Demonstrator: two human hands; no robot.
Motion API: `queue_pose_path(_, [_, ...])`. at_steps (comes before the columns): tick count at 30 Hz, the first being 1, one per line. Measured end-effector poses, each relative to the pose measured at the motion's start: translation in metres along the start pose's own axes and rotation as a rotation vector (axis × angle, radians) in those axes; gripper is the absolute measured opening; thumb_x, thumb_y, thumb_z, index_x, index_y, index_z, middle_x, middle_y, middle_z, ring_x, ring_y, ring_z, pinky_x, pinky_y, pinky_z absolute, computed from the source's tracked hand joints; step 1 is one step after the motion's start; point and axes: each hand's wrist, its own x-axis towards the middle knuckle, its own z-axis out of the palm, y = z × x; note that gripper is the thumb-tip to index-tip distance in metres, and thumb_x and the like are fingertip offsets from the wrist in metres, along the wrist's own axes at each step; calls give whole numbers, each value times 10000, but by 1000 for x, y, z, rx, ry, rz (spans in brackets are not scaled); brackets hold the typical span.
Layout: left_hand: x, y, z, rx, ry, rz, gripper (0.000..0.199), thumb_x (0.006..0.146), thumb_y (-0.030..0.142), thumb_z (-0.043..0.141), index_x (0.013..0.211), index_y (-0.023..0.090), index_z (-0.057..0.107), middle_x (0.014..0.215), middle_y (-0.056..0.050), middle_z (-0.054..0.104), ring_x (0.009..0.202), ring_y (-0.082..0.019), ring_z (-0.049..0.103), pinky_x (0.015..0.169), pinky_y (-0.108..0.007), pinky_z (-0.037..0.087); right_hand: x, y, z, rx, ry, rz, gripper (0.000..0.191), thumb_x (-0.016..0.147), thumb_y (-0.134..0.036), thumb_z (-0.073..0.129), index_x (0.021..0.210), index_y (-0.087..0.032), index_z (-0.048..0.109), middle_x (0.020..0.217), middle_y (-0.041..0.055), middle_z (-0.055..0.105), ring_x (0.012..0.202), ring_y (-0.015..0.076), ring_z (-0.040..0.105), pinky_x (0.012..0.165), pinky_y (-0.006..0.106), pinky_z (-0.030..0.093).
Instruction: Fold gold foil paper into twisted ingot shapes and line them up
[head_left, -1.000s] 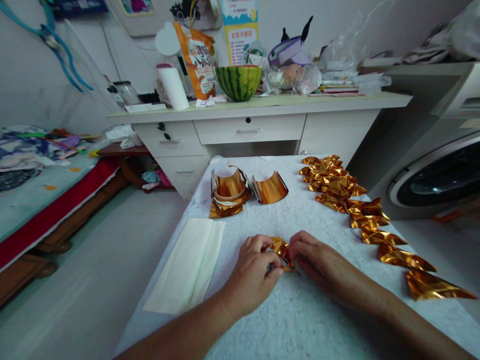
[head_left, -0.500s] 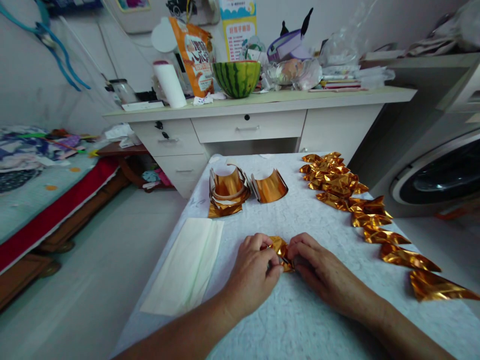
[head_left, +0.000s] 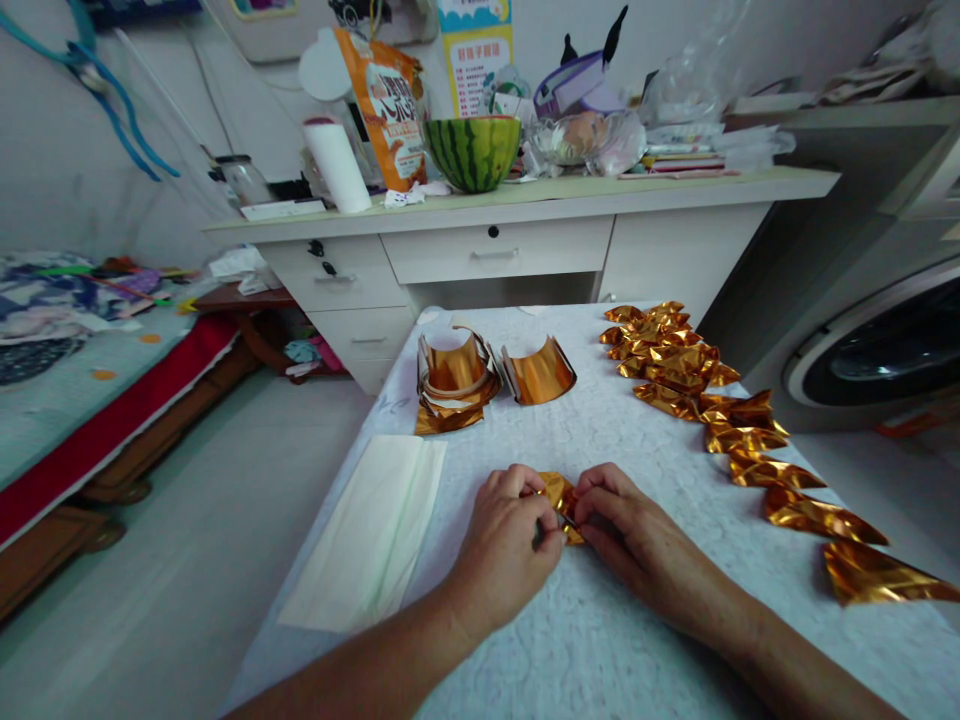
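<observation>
A piece of gold foil paper (head_left: 557,490) lies partly folded on the cloth-covered table, between my two hands. My left hand (head_left: 510,535) pinches its left side with thumb and fingers. On the other side, the curled fingertips of my right hand (head_left: 626,525) grip the foil's right edge. Both hands hide parts of the piece. Beyond them stands a stack of curved gold foil sheets (head_left: 454,380), with one more curved sheet (head_left: 540,372) to its right. Folded gold foil pieces (head_left: 679,370) run in a row down the table's right side.
Left of my hands lies a flat pale paper sheet (head_left: 367,535). A white desk (head_left: 495,245) stands past the table, bearing a halved watermelon (head_left: 472,155), an orange snack bag (head_left: 386,110) and a paper roll (head_left: 337,165). At right is a washing machine (head_left: 885,340); at left, a bed (head_left: 90,390).
My fingers have shifted only very slightly on the foil, which stays between both hands. The whole view has moved a little; the other things lie as before.
</observation>
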Motion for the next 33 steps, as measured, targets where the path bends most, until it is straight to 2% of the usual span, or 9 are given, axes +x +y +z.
queue_pose_path(5, [2, 2, -2, -2, 4, -13, 121, 710, 94, 662, 660, 193, 614, 976, -31, 556, 997, -218, 517, 900, -395, 423, 1, 2, 4, -46, -4, 44, 117, 858, -86, 513, 880, -199, 530, 1009, 52, 509, 871, 165, 547, 751, 295, 485])
queue_pose_path(11, [1, 1, -1, 7, 11, 5, 129, 712, 74, 634, 664, 191, 611, 973, -32, 554, 986, -214, 518, 890, -392, 426, 2, 5, 7, -77, 16, 25, 149, 821, -56, 514, 863, -198, 523, 983, 47, 513, 870, 171, 544, 753, 300, 481])
queue_pose_path(24, [1, 1, 1, 4, 12, -3, 138, 694, 59, 610, 695, 190, 563, 969, -21, 527, 993, -214, 503, 884, -390, 412, 1, -3, 8, -119, 8, 41, 92, 888, -114, 492, 860, -199, 514, 987, 59, 504, 885, 182, 531, 788, 338, 476])
queue_pose_path(33, [0, -1, 3, 1, 11, 19, 117, 748, 78, 597, 723, 190, 571, 970, -20, 529, 986, -206, 496, 892, -384, 404, 4, -6, 11, -178, -14, 71, 86, 877, -106, 497, 865, -185, 528, 1009, 73, 504, 897, 195, 522, 805, 370, 470])
